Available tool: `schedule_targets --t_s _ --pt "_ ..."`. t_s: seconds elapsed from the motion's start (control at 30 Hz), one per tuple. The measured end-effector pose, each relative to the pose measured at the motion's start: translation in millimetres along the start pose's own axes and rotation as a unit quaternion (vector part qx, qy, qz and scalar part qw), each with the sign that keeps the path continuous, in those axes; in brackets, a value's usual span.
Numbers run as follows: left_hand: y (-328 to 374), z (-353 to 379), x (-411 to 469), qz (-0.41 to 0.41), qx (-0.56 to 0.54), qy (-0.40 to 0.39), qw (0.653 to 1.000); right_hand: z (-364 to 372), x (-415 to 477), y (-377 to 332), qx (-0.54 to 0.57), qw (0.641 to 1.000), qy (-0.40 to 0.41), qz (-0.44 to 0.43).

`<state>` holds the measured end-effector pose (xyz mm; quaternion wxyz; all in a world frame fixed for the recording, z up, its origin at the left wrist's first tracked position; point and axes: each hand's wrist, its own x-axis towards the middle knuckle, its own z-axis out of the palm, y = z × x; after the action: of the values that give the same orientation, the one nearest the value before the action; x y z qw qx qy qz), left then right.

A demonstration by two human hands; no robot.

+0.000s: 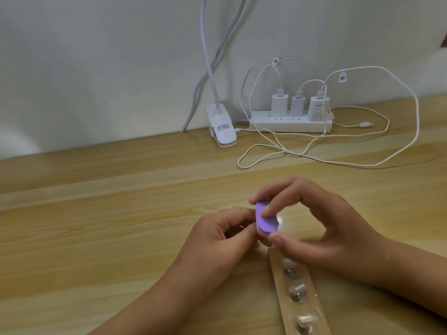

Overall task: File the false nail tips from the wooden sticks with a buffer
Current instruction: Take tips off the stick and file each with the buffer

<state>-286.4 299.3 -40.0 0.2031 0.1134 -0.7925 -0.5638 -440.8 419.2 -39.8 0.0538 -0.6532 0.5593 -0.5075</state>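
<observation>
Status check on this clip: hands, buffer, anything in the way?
Right hand grips purple buffer. Left hand pinches small clear piece, likely a nail tip, against it. Wooden stick with tips lies beneath right hand; nothing blocking.

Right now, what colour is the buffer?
The buffer is light purple; head view shows it best.

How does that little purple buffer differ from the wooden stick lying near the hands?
Colour: the buffer is purple; the wooden stick is pale tan.
Shape: the buffer is short and rounded; the stick is long and flat.
Pose: the buffer is held up, gripped by the right hand; the stick lies on the table, carrying clear nail tips.
Both are close to the hands.
</observation>
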Motion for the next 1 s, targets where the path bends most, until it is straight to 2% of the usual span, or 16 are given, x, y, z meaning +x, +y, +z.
schedule_targets --t_s 0.1,0.23,0.33,0.47,0.57,0.67,0.8,0.9,1.0 --pt "0.2 -0.2 -0.5 0.000 -0.007 0.007 1.000 -1.8 1.6 0.7 0.035 0.998 0.019 0.056" --pt "-1.3 -0.1 -0.2 0.005 0.016 0.001 1.000 0.7 -0.1 -2.4 0.044 0.999 -0.015 0.024" --pt "-1.6 -0.7 -0.2 0.003 -0.001 0.006 1.000 -0.8 0.6 -1.2 0.086 0.993 0.005 0.075" --pt "-1.3 -0.8 0.4 0.004 0.006 0.010 1.000 0.4 0.0 -2.8 0.063 0.997 -0.004 0.040" --pt "-2.6 -0.8 0.2 -0.001 -0.001 0.018 1.000 0.3 0.2 -1.4 0.086 0.993 0.018 0.074" --pt "-2.6 -0.8 -0.1 0.004 0.016 0.015 1.000 2.1 -0.8 -3.6 0.064 0.997 -0.006 0.036" --pt "-4.4 -0.9 0.5 0.004 0.014 0.014 1.000 1.2 1.1 -2.4 0.096 0.993 0.009 0.070" --pt "-3.8 -0.5 0.6 0.007 0.024 0.014 1.000 1.3 -0.3 -3.6 0.074 0.997 -0.003 0.039" --pt "-3.1 -0.5 0.2 0.004 0.008 0.018 1.000 0.3 1.1 -1.4 0.087 0.993 0.017 0.083"
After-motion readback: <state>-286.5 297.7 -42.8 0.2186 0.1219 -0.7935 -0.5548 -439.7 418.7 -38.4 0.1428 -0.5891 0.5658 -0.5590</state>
